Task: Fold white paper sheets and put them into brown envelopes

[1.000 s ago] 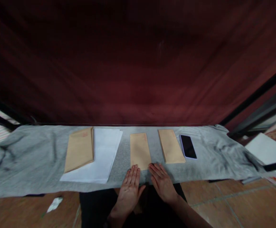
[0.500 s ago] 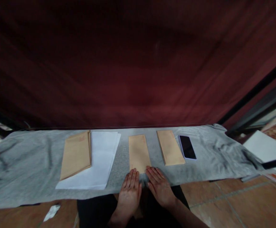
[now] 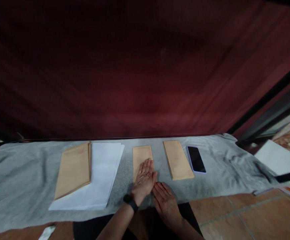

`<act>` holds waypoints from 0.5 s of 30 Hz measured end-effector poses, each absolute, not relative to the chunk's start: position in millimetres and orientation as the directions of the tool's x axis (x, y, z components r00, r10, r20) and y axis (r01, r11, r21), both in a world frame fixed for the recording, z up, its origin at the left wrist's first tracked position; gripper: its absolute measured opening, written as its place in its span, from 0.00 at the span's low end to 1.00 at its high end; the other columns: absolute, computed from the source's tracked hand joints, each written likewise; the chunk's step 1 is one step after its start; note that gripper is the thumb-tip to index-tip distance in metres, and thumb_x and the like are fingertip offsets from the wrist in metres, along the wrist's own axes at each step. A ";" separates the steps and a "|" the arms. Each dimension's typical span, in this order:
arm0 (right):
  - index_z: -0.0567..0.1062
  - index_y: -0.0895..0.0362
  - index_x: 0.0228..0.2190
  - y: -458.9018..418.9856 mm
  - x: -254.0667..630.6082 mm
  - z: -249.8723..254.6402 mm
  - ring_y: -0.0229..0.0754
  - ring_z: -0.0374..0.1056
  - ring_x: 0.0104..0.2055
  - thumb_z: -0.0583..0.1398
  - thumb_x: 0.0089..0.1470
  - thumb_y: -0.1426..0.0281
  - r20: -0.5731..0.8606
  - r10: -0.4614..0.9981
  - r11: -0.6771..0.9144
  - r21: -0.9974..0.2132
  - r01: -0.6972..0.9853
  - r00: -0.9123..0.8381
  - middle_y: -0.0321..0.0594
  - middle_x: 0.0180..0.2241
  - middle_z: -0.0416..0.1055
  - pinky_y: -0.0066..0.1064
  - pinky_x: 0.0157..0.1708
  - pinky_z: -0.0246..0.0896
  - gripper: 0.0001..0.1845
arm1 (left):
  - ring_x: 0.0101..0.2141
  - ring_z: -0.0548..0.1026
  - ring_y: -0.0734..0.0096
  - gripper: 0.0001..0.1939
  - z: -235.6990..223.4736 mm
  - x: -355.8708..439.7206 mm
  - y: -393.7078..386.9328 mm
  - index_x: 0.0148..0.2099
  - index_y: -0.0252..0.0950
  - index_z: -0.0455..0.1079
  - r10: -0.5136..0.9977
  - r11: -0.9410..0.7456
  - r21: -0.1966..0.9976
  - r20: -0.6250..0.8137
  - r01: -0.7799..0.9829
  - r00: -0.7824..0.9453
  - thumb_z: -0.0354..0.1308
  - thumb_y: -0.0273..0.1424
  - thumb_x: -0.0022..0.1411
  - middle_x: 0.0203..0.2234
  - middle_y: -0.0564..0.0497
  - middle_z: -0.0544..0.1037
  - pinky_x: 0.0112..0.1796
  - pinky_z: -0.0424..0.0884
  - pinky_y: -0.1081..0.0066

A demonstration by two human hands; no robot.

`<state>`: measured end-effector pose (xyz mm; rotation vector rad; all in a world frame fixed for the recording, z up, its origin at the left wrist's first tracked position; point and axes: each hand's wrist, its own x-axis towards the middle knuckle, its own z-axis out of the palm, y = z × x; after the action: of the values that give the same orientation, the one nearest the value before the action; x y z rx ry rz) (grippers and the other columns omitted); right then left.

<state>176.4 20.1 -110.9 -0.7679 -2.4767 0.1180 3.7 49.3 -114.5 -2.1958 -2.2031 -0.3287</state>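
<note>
A single brown envelope lies flat on the grey cloth in front of me. My left hand, a dark band at its wrist, rests across the envelope's middle and right side with fingers stretched out, covering part of it. Close beside it, at the envelope's near right corner, my right hand lies with its fingers extended, holding nothing. To the right sits a stack of brown envelopes. Further left, a larger pile of brown envelopes lies partly over white paper sheets.
A phone with a purple edge lies right of the envelope stack. Grey cloth covers the long surface, backed by a dark red curtain. A white board-like item and dark metal bars stand at the right.
My left hand has moved forward from the envelope's near edge onto its middle. My right hand stays near the near right corner. The view has shifted slightly.
</note>
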 end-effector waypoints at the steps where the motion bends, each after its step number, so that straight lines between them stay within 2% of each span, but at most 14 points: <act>1: 0.71 0.59 0.58 19.9 175.9 -109.6 0.45 0.68 0.59 0.53 0.62 0.75 0.477 0.544 0.835 -0.228 0.501 -0.690 0.45 0.56 0.73 0.42 0.62 0.63 0.24 | 0.69 0.51 0.59 0.31 -113.3 2.2 60.0 0.71 0.27 0.50 0.989 0.015 0.135 0.146 0.991 -0.035 0.37 0.38 0.73 0.69 0.39 0.56 0.66 0.52 0.53; 8: 0.71 0.58 0.58 18.5 174.3 -103.2 0.44 0.67 0.60 0.52 0.62 0.76 0.492 0.542 0.837 -0.241 0.492 -0.681 0.43 0.58 0.71 0.43 0.63 0.61 0.24 | 0.70 0.49 0.59 0.32 -106.2 -5.8 100.1 0.71 0.28 0.51 0.986 0.085 0.135 0.132 0.987 -0.103 0.35 0.42 0.73 0.70 0.41 0.55 0.67 0.48 0.53; 15: 0.73 0.59 0.57 19.0 173.2 -107.0 0.46 0.67 0.60 0.54 0.60 0.75 0.450 0.578 0.815 -0.277 0.510 -0.680 0.44 0.57 0.73 0.44 0.63 0.60 0.24 | 0.69 0.52 0.61 0.30 -108.4 -5.2 38.8 0.72 0.31 0.47 0.973 -0.076 0.103 0.224 0.992 0.051 0.38 0.39 0.74 0.69 0.42 0.57 0.65 0.56 0.54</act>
<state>173.2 19.0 -107.0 -0.8030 -2.4680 0.1737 -5.2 38.8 -108.4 -2.2190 -2.0806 -0.3611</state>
